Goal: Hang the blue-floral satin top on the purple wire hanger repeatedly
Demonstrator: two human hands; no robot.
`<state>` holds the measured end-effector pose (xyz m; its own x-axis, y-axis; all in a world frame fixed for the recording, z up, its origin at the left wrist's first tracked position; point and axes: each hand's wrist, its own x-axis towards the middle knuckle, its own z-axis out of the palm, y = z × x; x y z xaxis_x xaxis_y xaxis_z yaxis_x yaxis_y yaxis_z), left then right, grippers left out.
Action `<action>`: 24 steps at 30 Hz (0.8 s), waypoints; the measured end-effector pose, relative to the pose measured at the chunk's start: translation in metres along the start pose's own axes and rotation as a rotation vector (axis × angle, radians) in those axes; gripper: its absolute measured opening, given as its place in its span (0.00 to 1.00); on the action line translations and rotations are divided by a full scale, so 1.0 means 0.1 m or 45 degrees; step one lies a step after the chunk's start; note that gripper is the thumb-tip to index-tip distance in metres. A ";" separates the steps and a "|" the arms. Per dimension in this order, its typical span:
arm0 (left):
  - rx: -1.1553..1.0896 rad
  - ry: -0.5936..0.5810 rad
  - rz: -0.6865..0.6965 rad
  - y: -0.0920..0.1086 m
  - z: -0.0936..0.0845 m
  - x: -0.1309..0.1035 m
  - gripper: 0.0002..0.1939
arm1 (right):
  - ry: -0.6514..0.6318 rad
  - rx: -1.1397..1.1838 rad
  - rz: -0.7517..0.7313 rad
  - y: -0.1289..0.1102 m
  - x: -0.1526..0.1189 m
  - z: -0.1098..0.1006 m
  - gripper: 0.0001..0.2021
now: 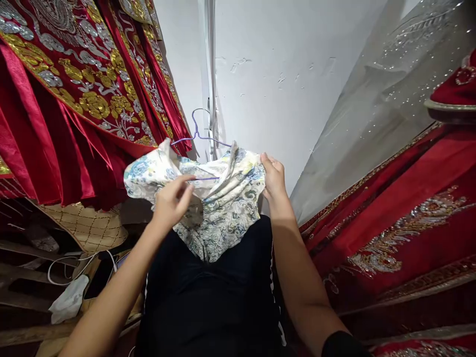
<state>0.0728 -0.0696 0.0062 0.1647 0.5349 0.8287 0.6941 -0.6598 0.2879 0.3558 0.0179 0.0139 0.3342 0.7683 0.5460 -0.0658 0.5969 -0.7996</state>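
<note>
A floral blouse (226,213), white with blue, yellow and grey patterns, lies over my lap with its neckline facing away from me. A purple wire hanger (197,135) sits inside its shoulders, hook sticking up past the collar. My left hand (173,201) is at the neck opening, index finger and thumb bent together at the hanger's lower bar. At the right shoulder edge, my right hand (274,177) grips the blouse, thumb on top and fingers behind the cloth. The blouse's left shoulder spreads out beyond my left hand.
Red garments with gold and silver embroidery (107,94) hang at the left. A sheer sparkly white cloth (357,109) and a beaded red garment (401,238) hang at the right. A white wall (275,64) stands ahead. Lower left are a white cable (55,283) and crumpled white cloth (69,300).
</note>
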 end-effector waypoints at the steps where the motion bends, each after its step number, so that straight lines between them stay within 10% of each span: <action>1: -0.016 -0.156 -0.064 0.01 0.10 -0.08 0.16 | 0.024 -0.002 0.016 0.03 -0.02 -0.03 0.24; 4: -0.022 -0.477 -0.223 0.01 0.33 -0.24 0.27 | 0.108 -0.010 0.073 0.13 -0.07 -0.08 0.25; 12: -0.222 -0.360 -0.270 -0.04 0.63 -0.54 0.23 | 0.235 -0.076 0.029 0.18 -0.26 -0.28 0.25; 19: -0.119 -0.695 -0.187 0.06 0.90 -0.79 0.12 | 0.213 -0.138 0.084 0.37 -0.52 -0.44 0.24; 24: -0.086 -0.649 -0.264 0.20 0.94 -1.08 0.08 | 0.673 -0.400 -0.018 0.49 -0.99 -0.41 0.17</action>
<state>0.1347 -0.0911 -0.1229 0.3596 0.8338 0.4189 0.7045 -0.5370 0.4640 0.3577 -0.0381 -0.0898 0.7593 0.4940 0.4237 0.1954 0.4479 -0.8725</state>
